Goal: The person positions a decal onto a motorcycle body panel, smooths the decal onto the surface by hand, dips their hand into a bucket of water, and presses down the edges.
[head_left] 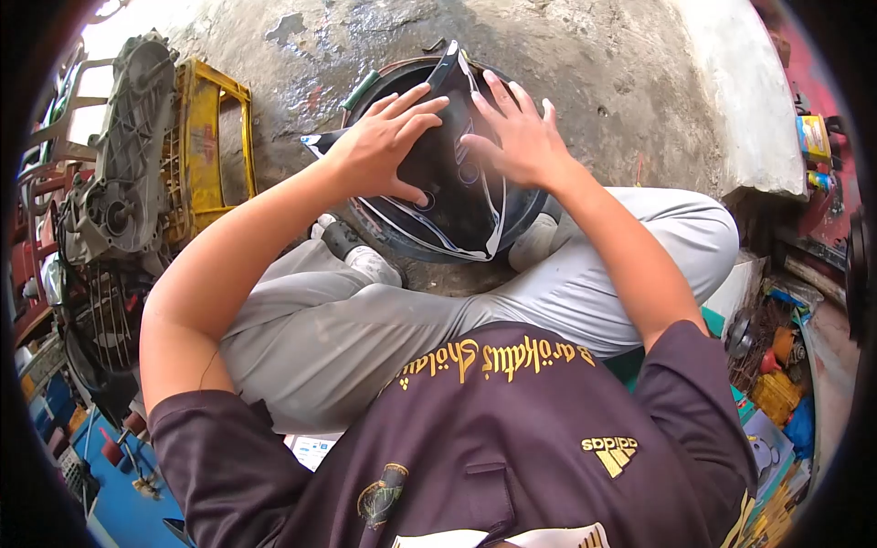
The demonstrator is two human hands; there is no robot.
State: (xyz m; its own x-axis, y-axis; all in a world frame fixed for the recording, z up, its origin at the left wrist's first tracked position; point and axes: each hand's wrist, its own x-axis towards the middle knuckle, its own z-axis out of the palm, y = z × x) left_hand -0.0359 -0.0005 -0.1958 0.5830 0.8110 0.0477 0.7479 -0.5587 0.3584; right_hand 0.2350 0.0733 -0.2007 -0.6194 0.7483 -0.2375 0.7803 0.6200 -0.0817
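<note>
A glossy black panel (449, 208) with white and dark-blue edging, shaped like a motorcycle body cover, lies across a round black basin (402, 245) in front of me. My left hand (388, 142) is spread over the panel's left half, fingers apart and thumb pointing down toward a small ring mark. Over the right half is my right hand (523, 137), also spread, slightly blurred. Both seem to rest on or just above the panel; I cannot tell how firmly they touch. A green grip (363, 89) sticks out at the basin's upper left rim.
My legs are folded around the basin on a wet concrete floor (603, 82). At left stand a grey engine casing (132, 151) and a yellow crate (206, 137). A pale concrete ledge (744, 100) is at right, with mixed parts and wires (776, 365) below.
</note>
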